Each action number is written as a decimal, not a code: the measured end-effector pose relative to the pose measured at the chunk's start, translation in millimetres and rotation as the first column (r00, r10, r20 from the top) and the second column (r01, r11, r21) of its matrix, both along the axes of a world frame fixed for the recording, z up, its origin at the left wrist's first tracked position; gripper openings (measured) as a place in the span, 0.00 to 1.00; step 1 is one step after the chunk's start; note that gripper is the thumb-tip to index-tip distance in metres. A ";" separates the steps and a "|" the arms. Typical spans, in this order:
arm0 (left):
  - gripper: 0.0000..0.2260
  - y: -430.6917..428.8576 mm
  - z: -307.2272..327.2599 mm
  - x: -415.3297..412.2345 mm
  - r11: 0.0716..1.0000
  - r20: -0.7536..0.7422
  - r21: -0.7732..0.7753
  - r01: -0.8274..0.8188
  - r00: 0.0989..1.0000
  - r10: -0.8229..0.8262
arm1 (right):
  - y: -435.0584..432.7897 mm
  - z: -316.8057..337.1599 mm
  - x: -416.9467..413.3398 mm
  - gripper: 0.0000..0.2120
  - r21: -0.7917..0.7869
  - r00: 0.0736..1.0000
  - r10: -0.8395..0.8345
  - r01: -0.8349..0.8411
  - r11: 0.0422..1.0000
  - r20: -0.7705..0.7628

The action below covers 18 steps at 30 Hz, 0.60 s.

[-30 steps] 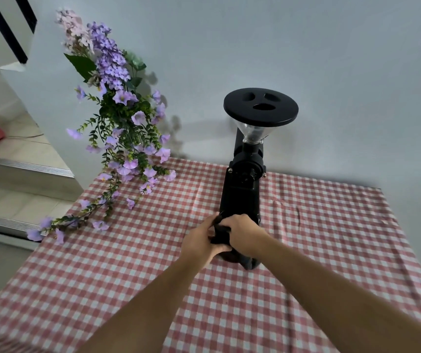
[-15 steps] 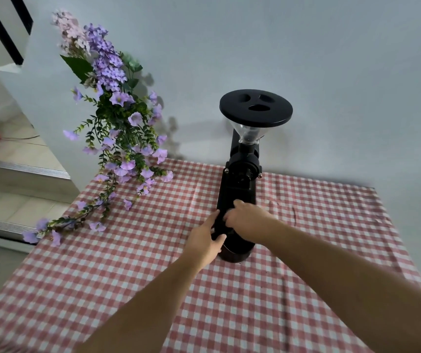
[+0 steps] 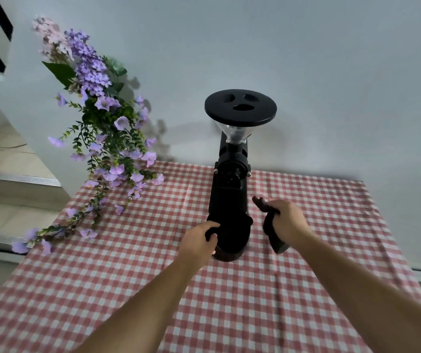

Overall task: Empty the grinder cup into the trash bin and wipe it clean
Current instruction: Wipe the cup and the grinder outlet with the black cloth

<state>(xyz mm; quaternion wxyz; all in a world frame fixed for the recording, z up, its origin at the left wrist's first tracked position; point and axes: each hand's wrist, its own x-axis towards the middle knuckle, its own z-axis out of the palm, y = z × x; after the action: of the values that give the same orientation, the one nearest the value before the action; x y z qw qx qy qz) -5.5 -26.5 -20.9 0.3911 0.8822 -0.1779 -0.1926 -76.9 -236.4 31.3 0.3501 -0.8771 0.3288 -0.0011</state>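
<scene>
A tall black coffee grinder (image 3: 229, 194) with a clear hopper and round black lid stands mid-table on the checked cloth. At its foot sits the dark grinder cup (image 3: 231, 244). My left hand (image 3: 200, 240) curls around the cup's left side, fingers on its rim. My right hand (image 3: 287, 220) is to the right of the grinder, closed around a dark crumpled cloth (image 3: 271, 231) that hangs down from my fist. No trash bin is in view.
A spray of purple artificial flowers (image 3: 102, 138) leans over the table's far left corner. The red-and-white checked tablecloth (image 3: 306, 289) covers the table against a white wall. Steps (image 3: 13, 174) lie to the left, beyond the table edge.
My right hand has pulled away from the grinder base to the right, holding a dark cloth. My left hand stays at the cup. The camera has tilted slightly.
</scene>
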 end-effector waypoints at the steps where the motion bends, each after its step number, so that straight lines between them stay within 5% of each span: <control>1: 0.15 -0.8 0.7 -0.7 1.000 0.022 0.014 0.003 1.000 -0.004 | 12.7 -8.7 -4.2 0.18 0.046 1.000 0.011 -0.011 0.999 0.015; 6: 0.14 -3.2 -0.1 -2.6 0.999 0.081 0.040 -0.016 0.997 0.013 | 47.3 -46.4 -29.7 0.17 0.123 0.985 0.095 -0.077 0.989 -0.142; 11: 0.15 -4.3 4.1 -4.4 0.997 0.118 0.073 -0.015 0.993 0.006 | 28.7 -26.7 -14.8 0.22 0.234 0.986 -0.164 0.153 0.960 0.027; 18: 0.17 -4.2 3.4 -2.5 0.993 0.162 0.118 0.008 0.986 -0.027 | 66.5 -48.4 -29.6 0.21 0.247 0.994 -0.003 0.031 0.969 -0.114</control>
<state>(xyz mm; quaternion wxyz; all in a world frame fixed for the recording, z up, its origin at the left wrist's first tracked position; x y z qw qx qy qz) -8.0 -30.7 -17.5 0.3211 0.9149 -0.2054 -0.1330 -106.6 -169.9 -17.1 0.4378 -0.8223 0.3530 0.0865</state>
